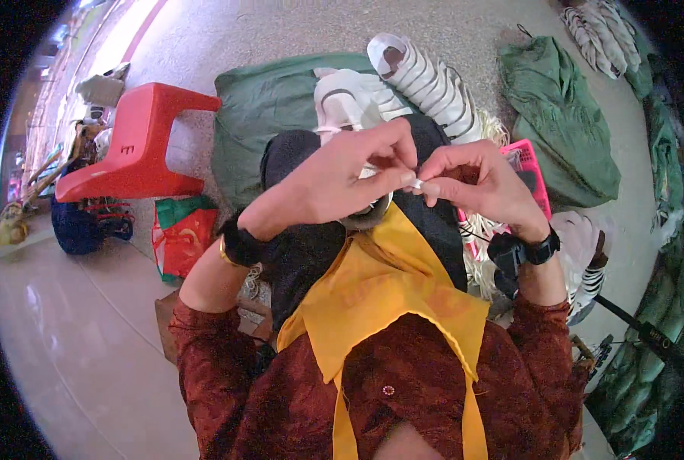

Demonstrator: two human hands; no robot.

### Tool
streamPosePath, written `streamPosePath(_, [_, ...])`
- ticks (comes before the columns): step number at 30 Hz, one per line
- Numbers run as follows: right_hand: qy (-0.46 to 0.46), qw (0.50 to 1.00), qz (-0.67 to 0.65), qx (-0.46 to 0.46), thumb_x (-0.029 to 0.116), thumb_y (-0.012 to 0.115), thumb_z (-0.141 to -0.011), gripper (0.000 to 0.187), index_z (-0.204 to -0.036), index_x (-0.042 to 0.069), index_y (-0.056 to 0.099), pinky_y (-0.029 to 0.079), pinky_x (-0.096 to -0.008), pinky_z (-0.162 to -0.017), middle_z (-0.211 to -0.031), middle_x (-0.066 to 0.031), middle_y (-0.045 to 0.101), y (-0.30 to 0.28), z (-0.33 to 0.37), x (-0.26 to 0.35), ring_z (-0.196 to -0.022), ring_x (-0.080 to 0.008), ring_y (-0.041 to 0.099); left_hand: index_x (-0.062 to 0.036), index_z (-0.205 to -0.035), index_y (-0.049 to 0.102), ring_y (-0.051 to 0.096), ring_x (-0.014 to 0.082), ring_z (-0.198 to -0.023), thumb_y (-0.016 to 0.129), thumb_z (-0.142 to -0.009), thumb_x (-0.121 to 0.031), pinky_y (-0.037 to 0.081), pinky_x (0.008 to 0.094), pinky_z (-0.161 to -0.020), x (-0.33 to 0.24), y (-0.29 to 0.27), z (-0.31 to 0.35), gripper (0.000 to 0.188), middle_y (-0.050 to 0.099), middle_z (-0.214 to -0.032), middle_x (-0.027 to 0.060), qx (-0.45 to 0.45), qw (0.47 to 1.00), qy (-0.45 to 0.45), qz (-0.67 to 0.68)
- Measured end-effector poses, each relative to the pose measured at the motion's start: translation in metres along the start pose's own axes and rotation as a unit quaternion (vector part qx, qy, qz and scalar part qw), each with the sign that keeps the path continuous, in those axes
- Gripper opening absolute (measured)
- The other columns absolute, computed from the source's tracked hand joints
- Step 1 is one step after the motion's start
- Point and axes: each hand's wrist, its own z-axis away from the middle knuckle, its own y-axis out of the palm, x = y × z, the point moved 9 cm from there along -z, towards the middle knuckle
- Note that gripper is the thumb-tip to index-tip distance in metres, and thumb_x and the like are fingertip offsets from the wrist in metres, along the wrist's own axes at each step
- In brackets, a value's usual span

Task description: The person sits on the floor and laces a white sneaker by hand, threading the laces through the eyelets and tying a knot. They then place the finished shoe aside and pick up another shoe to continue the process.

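Above my lap, my left hand (350, 172) and my right hand (476, 180) meet fingertip to fingertip. Both are closed in a pinch on a small white strip (416, 184); its kind is too small to make out. Beneath my left hand, a white and grey piece (366, 217) lies between my thighs, mostly hidden by the fingers. Just beyond the hands are white shoe uppers (346, 100) and a long nested stack of white uppers (430, 84). A yellow apron (384, 280) covers my lap.
A red plastic stool (139, 146) lies at the left, with a red and green bag (182, 238) near it. Green cloth (254, 115) spreads on the floor ahead. At the right are a pink basket (537, 184), white laces (480, 264), more uppers (580, 249) and a green sack (560, 115).
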Motion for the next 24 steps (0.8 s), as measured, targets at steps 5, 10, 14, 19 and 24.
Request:
streamPosePath(5, [-0.001,1.000,-0.006,-0.027,0.014,0.072,-0.094,0.012,-0.099,0.004,0.073,0.045,-0.0183,-0.051,-0.077,0.0016,0.068,-0.021,0.028,-0.018,-0.059,-0.0025,0.057,-0.0030,-0.092,0.058,0.054,0.0067,-0.081,0.065,-0.091,-0.001,0.045,0.0233,-0.073,-0.002,-0.033,0.017,0.007,0.055,-0.088,-0.0009,-0.089,0.994,-0.038,0.041])
streamPosePath(10, [0.022,0.994,-0.001,-0.108,0.010,0.072,-0.092,0.011,-0.099,0.001,0.072,0.046,-0.0206,-0.053,-0.077,-0.0009,0.068,-0.075,0.072,-0.063,-0.061,-0.0054,0.060,-0.0068,-0.093,0.057,0.052,0.0070,-0.079,0.066,-0.093,-0.006,0.043,0.0228,-0.074,0.002,-0.075,0.042,0.009,0.055,-0.084,-0.0020,-0.176,0.977,-0.059,0.105])
streamPosePath(14, [0.056,0.989,0.023,-0.134,0.010,0.072,-0.093,0.011,-0.100,0.002,0.072,0.046,-0.0205,-0.055,-0.079,0.0004,0.068,-0.105,0.102,-0.096,-0.062,-0.0046,0.059,-0.0073,-0.094,0.055,0.052,0.0076,-0.080,0.065,-0.095,-0.010,0.042,0.0222,-0.076,0.019,-0.085,0.054,0.010,0.055,-0.084,-0.0023,-0.205,0.966,-0.054,0.149])
streamPosePath(19, [0.082,0.987,0.041,-0.128,0.011,0.072,-0.093,0.010,-0.099,0.003,0.072,0.045,-0.0196,-0.053,-0.080,0.0014,0.069,-0.099,0.110,-0.113,-0.061,-0.0025,0.057,-0.0075,-0.095,0.055,0.052,0.0076,-0.080,0.064,-0.095,-0.010,0.042,0.0221,-0.075,0.029,-0.085,0.064,0.009,0.056,-0.084,-0.0021,-0.209,0.964,-0.048,0.159])
streamPosePath(24, [0.083,0.982,0.097,-0.140,0.013,0.074,-0.092,0.013,-0.100,0.002,0.073,0.043,-0.0174,-0.050,-0.078,0.0018,0.070,-0.077,0.090,-0.102,-0.060,-0.0016,0.057,-0.0082,-0.094,0.056,0.051,0.0061,-0.076,0.064,-0.095,-0.012,0.040,0.0216,-0.067,0.045,-0.093,0.080,0.009,0.058,-0.084,-0.0036,-0.246,0.947,-0.049,0.201])
